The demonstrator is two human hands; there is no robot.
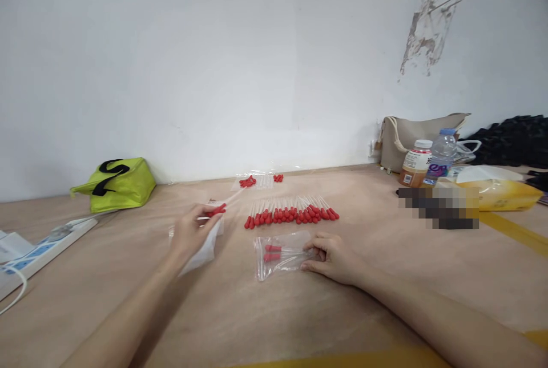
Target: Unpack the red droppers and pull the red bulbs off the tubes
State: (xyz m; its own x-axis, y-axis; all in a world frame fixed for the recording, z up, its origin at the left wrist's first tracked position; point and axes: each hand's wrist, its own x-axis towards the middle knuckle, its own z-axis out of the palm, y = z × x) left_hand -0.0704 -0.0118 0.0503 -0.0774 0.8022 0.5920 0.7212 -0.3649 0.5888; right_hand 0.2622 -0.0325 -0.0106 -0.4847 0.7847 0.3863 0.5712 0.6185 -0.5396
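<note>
My left hand [191, 232] pinches a glass dropper with a red bulb [219, 209], held just above the table and pointing away to the right. My right hand [331, 257] rests on the table with its fingers closed on the open end of a small clear plastic bag [280, 255]; two red-bulbed droppers lie inside it. A row of several droppers with red bulbs [292, 212] lies just beyond the bag. Farther back, near the wall, a few more droppers [257, 181] lie on clear plastic. A white packet [205, 248] sits under my left hand.
A lime-green bag [116, 184] stands at the left by the wall, and a white power strip [40, 248] lies in front of it. At the right are a beige bag [413, 137], two drink bottles [428, 162], a yellow packet [500, 194] and black fabric [514, 140].
</note>
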